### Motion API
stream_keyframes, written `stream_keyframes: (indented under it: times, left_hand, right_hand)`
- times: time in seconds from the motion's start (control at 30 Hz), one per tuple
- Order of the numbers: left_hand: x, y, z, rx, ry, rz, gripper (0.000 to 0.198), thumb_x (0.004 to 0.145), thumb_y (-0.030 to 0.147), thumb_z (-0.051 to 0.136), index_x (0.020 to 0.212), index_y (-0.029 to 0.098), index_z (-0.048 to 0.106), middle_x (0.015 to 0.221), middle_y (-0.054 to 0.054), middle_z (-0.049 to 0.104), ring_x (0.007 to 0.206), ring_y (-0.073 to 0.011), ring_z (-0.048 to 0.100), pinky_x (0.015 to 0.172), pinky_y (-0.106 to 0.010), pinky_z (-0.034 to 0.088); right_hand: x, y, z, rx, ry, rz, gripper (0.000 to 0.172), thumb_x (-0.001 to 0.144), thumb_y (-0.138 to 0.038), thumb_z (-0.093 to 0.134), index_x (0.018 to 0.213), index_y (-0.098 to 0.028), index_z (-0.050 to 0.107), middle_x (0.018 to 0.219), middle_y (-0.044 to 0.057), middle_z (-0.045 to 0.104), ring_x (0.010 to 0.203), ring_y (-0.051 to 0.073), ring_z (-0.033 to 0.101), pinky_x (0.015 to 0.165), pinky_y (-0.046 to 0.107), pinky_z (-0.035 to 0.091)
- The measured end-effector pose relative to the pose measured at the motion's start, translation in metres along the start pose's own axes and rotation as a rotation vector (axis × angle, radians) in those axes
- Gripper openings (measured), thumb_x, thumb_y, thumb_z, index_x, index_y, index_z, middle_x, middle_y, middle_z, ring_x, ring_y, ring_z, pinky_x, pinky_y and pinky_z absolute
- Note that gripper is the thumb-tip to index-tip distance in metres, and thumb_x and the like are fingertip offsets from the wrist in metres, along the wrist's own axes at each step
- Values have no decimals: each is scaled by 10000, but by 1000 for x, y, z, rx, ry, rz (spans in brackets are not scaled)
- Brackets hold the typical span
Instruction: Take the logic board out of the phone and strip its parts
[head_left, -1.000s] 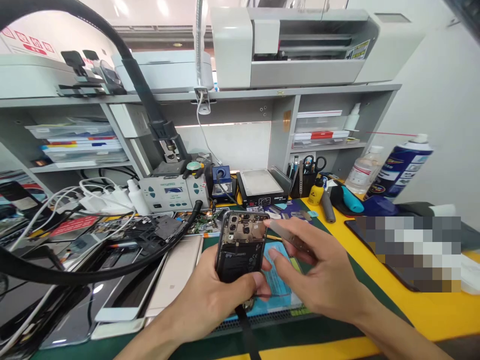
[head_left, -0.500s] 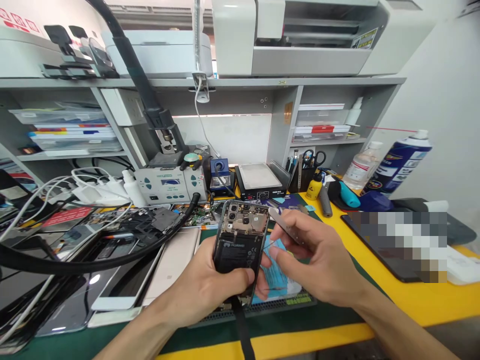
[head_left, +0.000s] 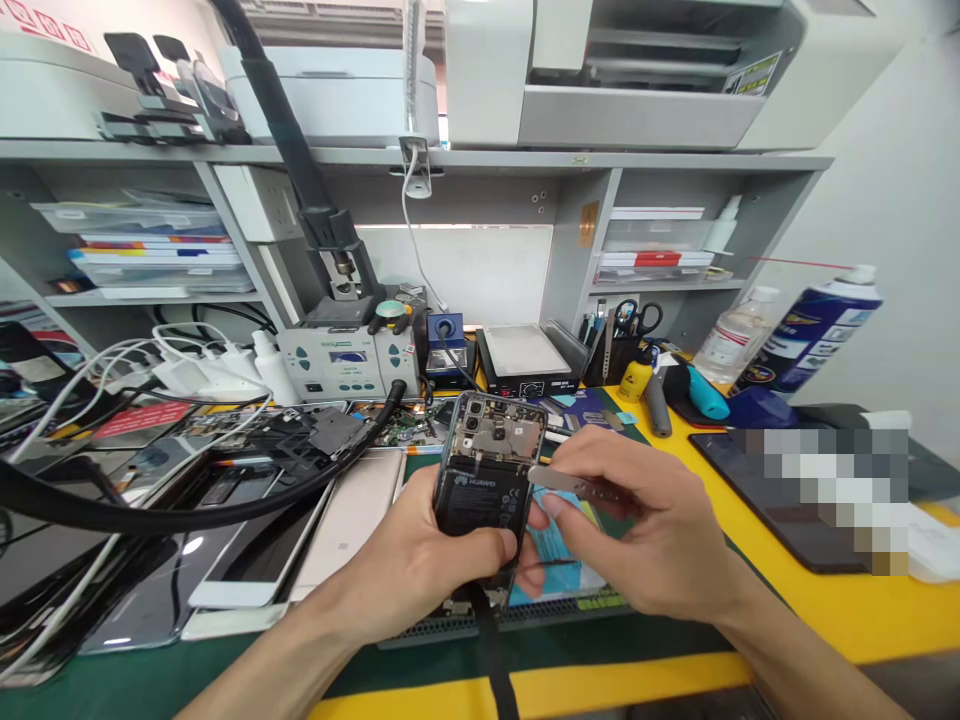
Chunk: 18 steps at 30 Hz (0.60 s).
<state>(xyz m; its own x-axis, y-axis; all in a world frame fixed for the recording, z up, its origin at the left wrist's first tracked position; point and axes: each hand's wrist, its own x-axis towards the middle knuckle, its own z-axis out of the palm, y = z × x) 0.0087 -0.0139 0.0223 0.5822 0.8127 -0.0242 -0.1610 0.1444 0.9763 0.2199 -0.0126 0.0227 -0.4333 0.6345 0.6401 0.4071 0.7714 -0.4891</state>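
Note:
My left hand (head_left: 409, 575) grips an opened phone (head_left: 487, 480) with its back cover off, battery and circuit board showing, held tilted up above the mat. My right hand (head_left: 645, 530) is closed on flat metal tweezers (head_left: 570, 484), whose tip touches the phone's right edge beside the battery. Below the phone lies a blue work mat (head_left: 559, 560).
Several phones and screens (head_left: 247, 560) lie at the left under a thick black hose (head_left: 150, 515). A rework station (head_left: 349, 365), a hot plate (head_left: 525, 360), a tool holder (head_left: 619, 350), a spray can (head_left: 814, 335) and a bottle (head_left: 731, 335) stand behind. A dark tablet (head_left: 787, 500) lies right.
The tweezers' tip has moved down the phone's right edge, from beside the upper board to beside the battery. The phone stays in my left hand.

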Motion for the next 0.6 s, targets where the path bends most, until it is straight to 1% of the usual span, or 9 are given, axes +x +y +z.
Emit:
stream_keyframes:
  times: [0.07, 0.17, 0.33, 0.5, 0.6]
  left_hand:
    - [0, 1, 0, 14, -3, 3, 85, 794, 158, 648, 875, 182, 659, 726, -5, 701, 714, -201, 686, 764, -351, 560]
    - [0, 1, 0, 35, -5, 10, 72, 793, 141, 639, 851, 180, 656, 714, -2, 693, 717, -194, 674, 772, -346, 560]
    - [0, -1, 0, 52, 1, 25, 57, 790, 183, 665, 841, 180, 690, 760, -24, 706, 745, -204, 665, 765, -337, 564]
    - [1, -3, 3, 138, 77, 62, 67, 769, 176, 650, 812, 196, 697, 776, -33, 718, 752, -203, 651, 702, -281, 539]
    - [1, -6, 4, 152, 124, 80, 77, 776, 176, 653, 844, 192, 686, 782, -24, 710, 740, -187, 640, 671, -262, 539]
  right_hand:
    - [0, 2, 1, -17, 11, -31, 272, 866, -27, 642, 1000, -261, 611, 864, 32, 652, 767, 186, 616, 654, 335, 505]
    - [0, 4, 2, -47, 29, -79, 299, 844, -2, 657, 1002, -256, 633, 879, 47, 670, 810, 197, 638, 683, 335, 531]
    - [0, 4, 5, -73, 71, -87, 296, 827, 4, 661, 976, -251, 651, 857, 54, 685, 796, 202, 662, 687, 338, 554]
    - [0, 4, 17, -117, 191, -58, 276, 804, -19, 651, 909, -274, 639, 784, 34, 702, 700, 209, 674, 601, 342, 547]
    - [0, 3, 24, -130, 251, -24, 251, 799, -45, 649, 884, -281, 653, 771, 38, 714, 665, 216, 682, 564, 346, 542]
